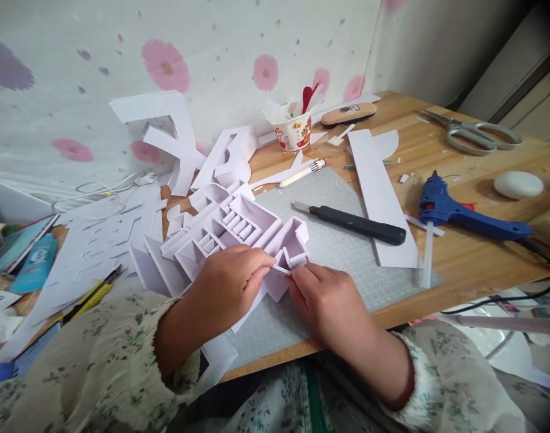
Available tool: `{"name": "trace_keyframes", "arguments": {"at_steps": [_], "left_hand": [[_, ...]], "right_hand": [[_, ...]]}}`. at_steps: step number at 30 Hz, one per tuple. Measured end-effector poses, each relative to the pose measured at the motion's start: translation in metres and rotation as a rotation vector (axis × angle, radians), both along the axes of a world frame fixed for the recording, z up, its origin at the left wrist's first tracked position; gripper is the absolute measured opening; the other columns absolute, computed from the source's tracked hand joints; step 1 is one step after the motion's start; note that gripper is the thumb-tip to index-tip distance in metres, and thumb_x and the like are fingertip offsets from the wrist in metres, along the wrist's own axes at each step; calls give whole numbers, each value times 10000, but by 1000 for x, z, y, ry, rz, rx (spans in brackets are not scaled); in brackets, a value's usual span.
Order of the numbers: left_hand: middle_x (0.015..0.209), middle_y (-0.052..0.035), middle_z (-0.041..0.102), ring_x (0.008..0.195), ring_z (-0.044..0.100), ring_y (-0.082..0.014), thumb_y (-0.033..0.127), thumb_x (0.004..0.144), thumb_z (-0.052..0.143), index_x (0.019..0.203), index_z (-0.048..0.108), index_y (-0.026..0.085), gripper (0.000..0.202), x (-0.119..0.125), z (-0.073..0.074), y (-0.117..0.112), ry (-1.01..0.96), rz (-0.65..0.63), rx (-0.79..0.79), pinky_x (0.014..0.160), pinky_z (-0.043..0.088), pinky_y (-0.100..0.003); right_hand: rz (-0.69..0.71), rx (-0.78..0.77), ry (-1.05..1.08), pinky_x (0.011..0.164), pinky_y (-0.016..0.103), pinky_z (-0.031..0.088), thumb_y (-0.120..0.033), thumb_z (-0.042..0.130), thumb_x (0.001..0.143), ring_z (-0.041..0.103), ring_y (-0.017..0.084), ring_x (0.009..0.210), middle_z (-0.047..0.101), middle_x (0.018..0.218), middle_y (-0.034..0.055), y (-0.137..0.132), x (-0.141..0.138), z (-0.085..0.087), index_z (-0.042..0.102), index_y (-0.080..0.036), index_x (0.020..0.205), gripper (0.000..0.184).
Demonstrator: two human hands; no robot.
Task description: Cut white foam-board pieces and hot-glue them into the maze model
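A white foam-board model (238, 219) with small stairs and walled compartments lies on the grey cutting mat (333, 186). At its right end, my left hand (232, 282) pinches the edge of a small white board piece (281, 270) between thumb and forefinger. My right hand (326, 297) has its fingers closed on the other end of the same piece, by the wall of a small compartment (294, 237). Both hands' fingertips are partly hidden. Beyond the hands, a black craft knife (358, 224) with its blade out rests across the mat and a white board strip (383, 198).
A blue glue gun (468, 210) stands at the right, near a white egg-shaped object (518, 184) and scissors (475, 133). A paper cup (293, 129) and a pen (303, 172) are at the back. A yellow cutter (92, 293) lies left on cut white sheets (107, 234).
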State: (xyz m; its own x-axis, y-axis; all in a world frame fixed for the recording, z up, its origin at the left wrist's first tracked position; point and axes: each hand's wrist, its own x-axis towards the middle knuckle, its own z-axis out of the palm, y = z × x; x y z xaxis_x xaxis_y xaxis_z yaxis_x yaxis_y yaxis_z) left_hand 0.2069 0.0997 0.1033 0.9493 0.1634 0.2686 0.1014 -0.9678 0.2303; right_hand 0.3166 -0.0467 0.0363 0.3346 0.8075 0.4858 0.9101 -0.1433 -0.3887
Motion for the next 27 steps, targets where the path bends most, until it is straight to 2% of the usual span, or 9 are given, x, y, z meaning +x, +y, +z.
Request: {"name": "trace_keyframes", "arguments": {"at_steps": [4,7,9,11,14,16,21,24,27], "left_hand": [[780,-3,721,762,675,-169,158,909,468,850,653,207,200,-2,4,0,-3,-29,49,705,517,-287],[832,-16,724,815,671,-198,199,904,497,904,647,215,151,-12,18,-4,-55,-8,117,764,522,-331],[893,-35,719,857,662,-225,233,887,530,958,630,218,124,-24,26,-10,-78,11,165,804,520,-375],[1011,-72,701,957,643,-270,292,856,589,1023,612,217,185,-41,30,-19,-43,42,198,858,513,-436],[1270,-125,611,1186,545,-362,384,757,713,1131,590,234,421,-68,21,-32,35,138,245,977,457,-538],[1343,-132,570,1242,502,-398,408,697,762,1150,581,251,513,-84,9,-39,46,210,277,1004,426,-576],[1355,-127,584,1206,551,-384,286,720,735,1185,568,255,496,-102,-13,-49,96,369,281,982,436,-569],[1371,-118,579,1183,570,-369,218,756,692,1158,603,259,414,-105,-13,-47,98,379,259,974,438,-572],[1376,-95,578,1203,554,-363,193,758,687,1081,647,281,337,-114,-9,-38,83,331,228,986,428,-578]], "right_hand": [[77,79,153,507,259,316,-239,454,984,517,135,517,578,612,11,-12,15,4,610,-174,712,321],[-26,183,136,555,248,385,-256,495,972,549,142,573,602,672,21,-27,42,13,649,-162,799,251],[-150,99,4,640,280,436,-237,542,942,610,194,711,654,822,70,-32,63,20,678,-144,933,165],[-199,-100,-140,758,342,463,-240,611,897,624,275,886,669,983,128,-31,79,25,680,-131,1034,188],[-210,-369,-233,837,389,457,-248,640,876,598,328,993,662,1065,164,-23,91,30,667,-123,1090,250],[-234,-443,-237,831,386,456,-234,607,892,595,328,1007,664,1062,168,-17,94,29,655,-119,1110,251],[-289,-449,-226,764,371,458,-172,567,880,619,330,972,682,990,192,-9,100,23,677,-93,1036,207],[-328,-412,-201,706,351,459,-154,545,873,652,313,897,686,944,192,-11,101,26,692,-91,998,203],[-377,-312,-152,683,345,472,-203,503,908,669,298,869,675,1030,187,-23,98,37,658,-107,1133,289]]}}
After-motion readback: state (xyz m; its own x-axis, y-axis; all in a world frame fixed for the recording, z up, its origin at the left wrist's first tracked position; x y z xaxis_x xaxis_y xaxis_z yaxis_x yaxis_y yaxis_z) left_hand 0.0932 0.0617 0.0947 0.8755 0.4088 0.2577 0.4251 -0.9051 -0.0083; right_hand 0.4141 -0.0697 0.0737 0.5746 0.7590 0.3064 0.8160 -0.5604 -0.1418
